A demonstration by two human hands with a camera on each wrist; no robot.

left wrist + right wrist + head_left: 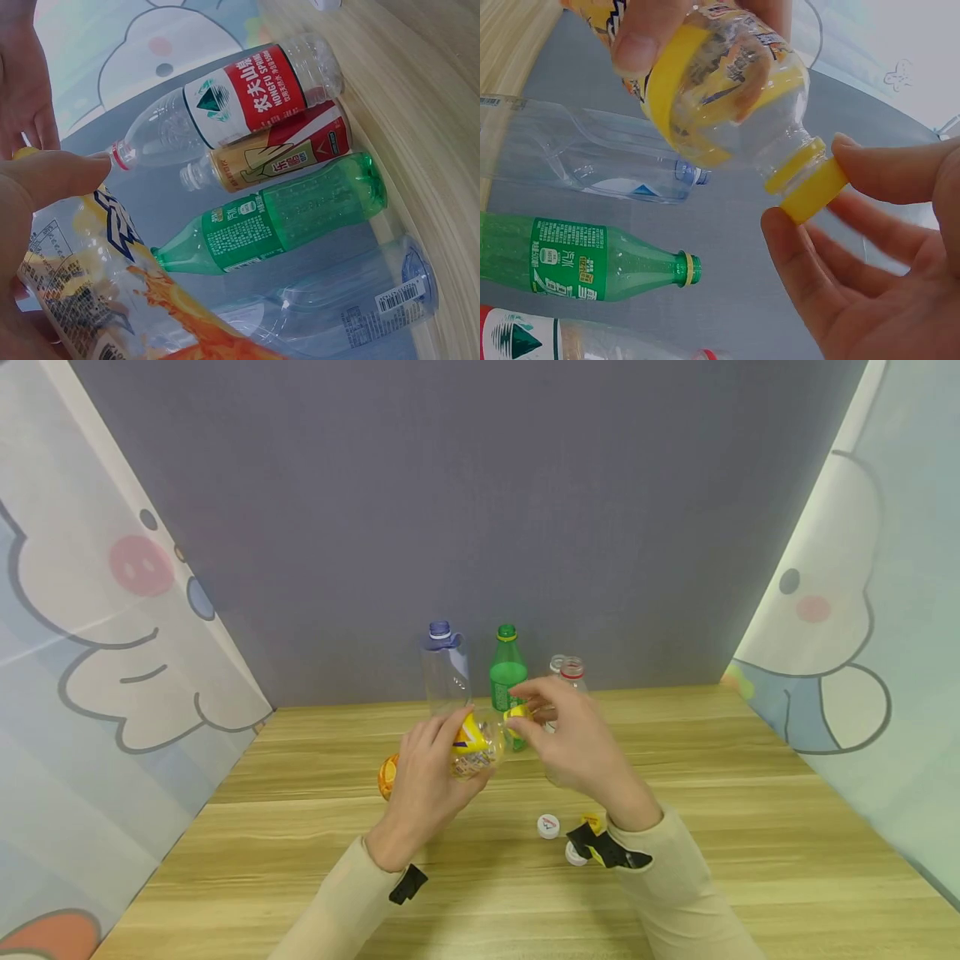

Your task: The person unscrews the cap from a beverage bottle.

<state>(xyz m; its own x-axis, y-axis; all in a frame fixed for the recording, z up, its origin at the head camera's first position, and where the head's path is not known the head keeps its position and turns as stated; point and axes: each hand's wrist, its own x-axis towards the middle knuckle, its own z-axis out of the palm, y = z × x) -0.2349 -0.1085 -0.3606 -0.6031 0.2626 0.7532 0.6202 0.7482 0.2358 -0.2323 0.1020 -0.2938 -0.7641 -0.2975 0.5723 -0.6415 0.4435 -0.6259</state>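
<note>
My left hand [429, 766] grips a clear plastic bottle [731, 90] with a yellow and orange label, tilted with its neck toward the right. Between thumb and fingers, my right hand [885, 232] pinches a yellow cap [815, 190] at the mouth of that bottle. In the right wrist view a strip of clear neck shows between this cap and the yellow ring below it. Behind the hands stand an uncapped green bottle [507, 681] and a tall clear bottle with a blue neck [447, 672].
Farther right stand a red-labelled clear bottle [247, 97] and a gold and red labelled bottle [274, 150]. On the wooden table [300, 860] near the right wrist lie a white cap [548, 826], a second white cap [575, 855] and a yellow cap [592, 822]. A grey panel [480, 527] rises behind.
</note>
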